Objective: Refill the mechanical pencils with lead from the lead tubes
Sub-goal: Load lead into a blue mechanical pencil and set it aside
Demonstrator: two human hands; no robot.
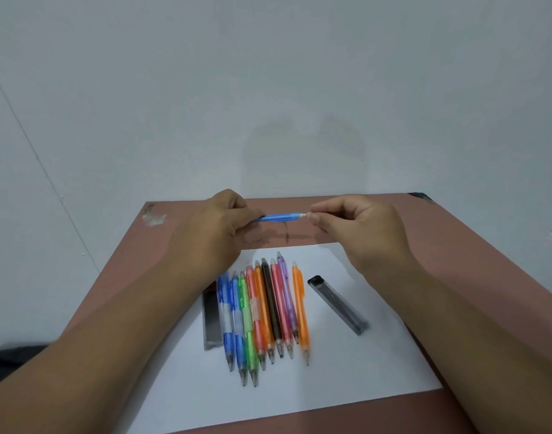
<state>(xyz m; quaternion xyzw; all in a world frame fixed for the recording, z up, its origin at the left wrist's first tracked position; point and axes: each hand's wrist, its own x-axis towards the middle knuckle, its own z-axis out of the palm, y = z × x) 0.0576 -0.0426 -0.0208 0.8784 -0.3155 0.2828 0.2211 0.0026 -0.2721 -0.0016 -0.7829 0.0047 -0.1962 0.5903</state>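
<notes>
My left hand [220, 225] grips one blue pencil [276, 217] above the worktop [456, 261]; my right hand [359, 228] pinches its white end cap [304, 215]. On the paper [346, 364] I count nine pencils [268, 311] and two lead tubes [337, 305].

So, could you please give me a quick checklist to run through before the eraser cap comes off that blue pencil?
1. Left hand grips the blue pencil barrel: ok.
2. Right hand pinches the white eraser end: ok.
3. Pencil held level above the table: ok.
4. Lead tube within reach on the white paper: ok.
5. Lead tube already open: cannot tell.
6. Lead inside the blue pencil: cannot tell.
</notes>
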